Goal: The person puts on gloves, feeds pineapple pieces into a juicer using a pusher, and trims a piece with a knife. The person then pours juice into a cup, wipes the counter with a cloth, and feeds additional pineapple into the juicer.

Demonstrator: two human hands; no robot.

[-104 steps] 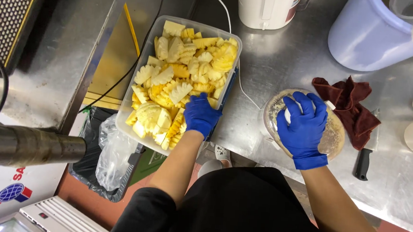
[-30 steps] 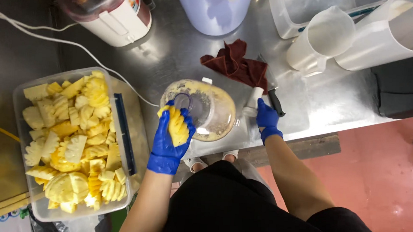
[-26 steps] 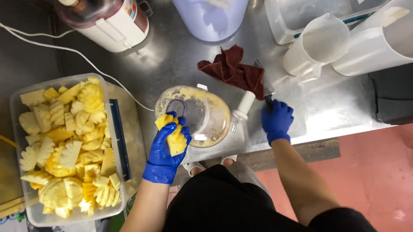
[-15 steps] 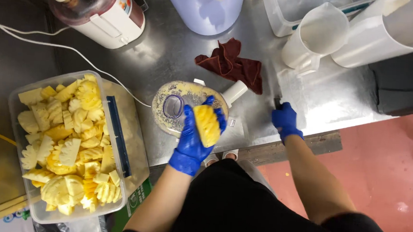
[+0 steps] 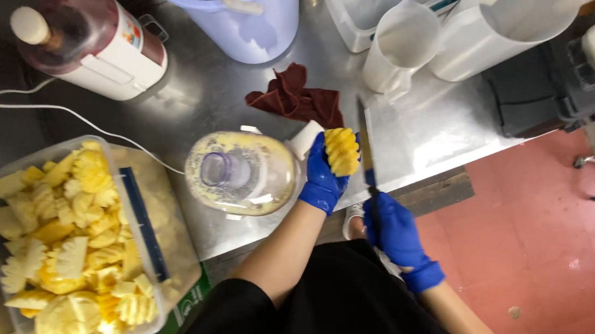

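- Where half a second ago the left hand (image 5: pixel 323 182) held the pineapple piece (image 5: pixel 343 151) over the blender jar (image 5: pixel 243 173), it now holds it just right of the jar, above the steel worktop (image 5: pixel 424 126), so the fruit has not gone into the jar.
- The left fingers (image 5: pixel 319 154) are wrapped around the yellow, ridged piece from below.
- The right hand (image 5: pixel 393 228), also in a blue glove, has closed on the handle of a knife (image 5: pixel 362 140), which it was only reaching toward before; the blade now lies right beside the fruit, pointing away from the person.
- Judged from this, cutting looks to be the step in hand.
- Beyond the fingers lies a crumpled dark red cloth (image 5: pixel 295 99).
- Far to the left of the fingers sits a clear tub of cut pineapple (image 5: pixel 72 243).
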